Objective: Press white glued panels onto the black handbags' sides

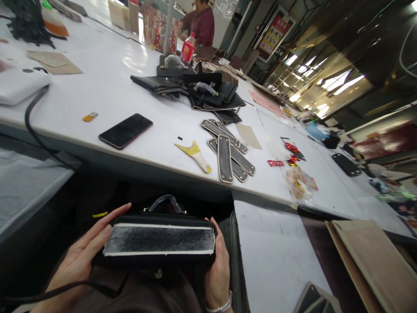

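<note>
**Black bag pressed between two palms, its panel exposed to fingertips**

The black bag (pixel 146 261) is held on the near side of the phone (pixel 126 131) and somewhat to its right, below table level. One end is cupped by the left hand (pixel 73 261), the other by the right hand (pixel 219 274); both are partly open, closed only as far as the bag's width allows.

Should pressure be eased at either end, the bag could be dropped. The pale-edged panel (pixel 159 239) could be smudged by the left fingers, which lie against its end. The dark cord (pixel 78 283) over the left wrist could be snagged.

Beyond the phone, to its right, a bottle (pixel 188 48) with a red label is seen; farther right, a poster (pixel 275 35) and red wrappers (pixel 276 163). No brand or wording can be read.
</note>
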A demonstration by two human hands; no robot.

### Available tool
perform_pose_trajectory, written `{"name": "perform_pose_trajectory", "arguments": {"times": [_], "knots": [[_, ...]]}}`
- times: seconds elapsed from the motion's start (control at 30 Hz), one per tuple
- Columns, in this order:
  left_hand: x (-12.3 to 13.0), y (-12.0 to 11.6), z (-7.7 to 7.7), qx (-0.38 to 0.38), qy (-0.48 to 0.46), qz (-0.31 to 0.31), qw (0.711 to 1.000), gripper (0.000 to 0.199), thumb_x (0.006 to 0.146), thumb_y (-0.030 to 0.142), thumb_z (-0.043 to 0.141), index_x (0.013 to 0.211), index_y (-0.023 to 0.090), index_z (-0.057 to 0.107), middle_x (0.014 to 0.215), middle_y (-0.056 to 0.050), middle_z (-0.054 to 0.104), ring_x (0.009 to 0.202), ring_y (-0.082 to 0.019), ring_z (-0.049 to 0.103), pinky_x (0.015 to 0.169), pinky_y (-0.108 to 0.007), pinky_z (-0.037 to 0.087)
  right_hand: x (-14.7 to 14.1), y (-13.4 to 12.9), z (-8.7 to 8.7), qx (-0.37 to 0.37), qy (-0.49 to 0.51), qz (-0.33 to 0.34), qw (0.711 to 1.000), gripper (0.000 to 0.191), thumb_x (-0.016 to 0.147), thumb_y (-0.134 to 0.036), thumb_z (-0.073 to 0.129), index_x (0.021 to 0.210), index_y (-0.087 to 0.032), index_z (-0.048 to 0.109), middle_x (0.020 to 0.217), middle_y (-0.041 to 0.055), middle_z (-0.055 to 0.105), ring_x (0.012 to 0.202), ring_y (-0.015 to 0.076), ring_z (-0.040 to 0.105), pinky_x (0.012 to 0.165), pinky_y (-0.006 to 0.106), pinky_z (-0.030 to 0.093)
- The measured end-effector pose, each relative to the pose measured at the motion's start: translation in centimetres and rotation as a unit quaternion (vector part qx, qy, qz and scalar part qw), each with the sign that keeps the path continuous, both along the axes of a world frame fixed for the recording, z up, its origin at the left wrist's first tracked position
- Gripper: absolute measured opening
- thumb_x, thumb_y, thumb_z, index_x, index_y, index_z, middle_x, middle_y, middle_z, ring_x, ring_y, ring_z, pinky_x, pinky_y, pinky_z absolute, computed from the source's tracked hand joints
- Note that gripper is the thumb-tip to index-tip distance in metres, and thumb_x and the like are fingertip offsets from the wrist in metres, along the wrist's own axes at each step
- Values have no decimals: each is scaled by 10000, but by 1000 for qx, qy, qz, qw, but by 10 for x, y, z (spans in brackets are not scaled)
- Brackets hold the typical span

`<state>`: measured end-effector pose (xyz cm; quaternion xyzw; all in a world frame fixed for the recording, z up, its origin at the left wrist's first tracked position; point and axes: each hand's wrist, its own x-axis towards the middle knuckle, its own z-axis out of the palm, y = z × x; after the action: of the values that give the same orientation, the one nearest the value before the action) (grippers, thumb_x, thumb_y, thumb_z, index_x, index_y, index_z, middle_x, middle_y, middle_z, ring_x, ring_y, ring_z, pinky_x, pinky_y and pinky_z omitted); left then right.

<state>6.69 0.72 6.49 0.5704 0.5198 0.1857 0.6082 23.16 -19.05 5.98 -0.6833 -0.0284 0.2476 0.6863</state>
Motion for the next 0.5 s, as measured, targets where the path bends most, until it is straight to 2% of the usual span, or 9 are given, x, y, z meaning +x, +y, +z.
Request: {"name": "perform_pose_trajectory", "arguments": {"times": [0.07, 0.13, 0.2, 0.33, 0.43, 0.5], "knots": [[-1, 2, -4, -49, -40, 1, 998, 465, 860, 526, 487, 1243, 281, 585, 1302, 67, 608, 1158, -237, 576, 941, -227, 481, -1, 1, -1, -68, -86, 5, 994, 489, 961, -557, 356, 1304, -252, 524, 1325, 30, 551, 1255, 244, 455, 1070, 371, 321], [-1, 5, -8, -55, -49, 4, 997, 460, 843, 526, 523, 1219, 273, 603, 1310, 63, 601, 1176, -242, 557, 970, -220, 455, 0, 6, -1, -106, -152, -10, 983, 487, 962, -555, 346, 1278, -240, 541, 1304, 40, 565, 1251, 238, 458, 1081, 369, 299], [1, 7, -10, -43, -47, 15, 998, 435, 841, 519, 527, 1171, 257, 631, 1311, 45, 602, 1206, -254, 533, 1016, -240, 424, 1, 9, -1, -117, -191, -18, 975, 465, 973, -529, 335, 1272, -240, 543, 1308, 42, 561, 1256, 230, 454, 1093, 371, 283], [4, 6, -11, -15, -94, 8, 995, 406, 861, 517, 504, 1126, 246, 652, 1296, 14, 614, 1240, -271, 509, 1115, -312, 328, 6, 5, 1, -113, -208, 21, 971, 456, 977, -512, 351, 1310, -253, 525, 1366, 27, 516, 1301, 223, 406, 1117, 373, 261], [1, 6, -16, 0, -111, -6, 994, 403, 877, 515, 477, 1123, 249, 652, 1287, -3, 618, 1285, -278, 463, 1173, -368, 215, 20, -2, 7, -125, -171, 85, 974, 480, 968, -542, 343, 1267, -246, 574, 1300, 55, 578, 1220, 247, 496, 1053, 390, 365], [-1, 7, -22, 1, -107, -11, 994, 409, 882, 523, 458, 1124, 253, 647, 1290, -11, 615, 1303, -283, 443, 1179, -393, 190, 38, 0, 12, -166, -227, 125, 952, 462, 979, -505, 332, 1228, -221, 600, 1203, 81, 640, 1115, 242, 578, 970, 380, 448]]}}
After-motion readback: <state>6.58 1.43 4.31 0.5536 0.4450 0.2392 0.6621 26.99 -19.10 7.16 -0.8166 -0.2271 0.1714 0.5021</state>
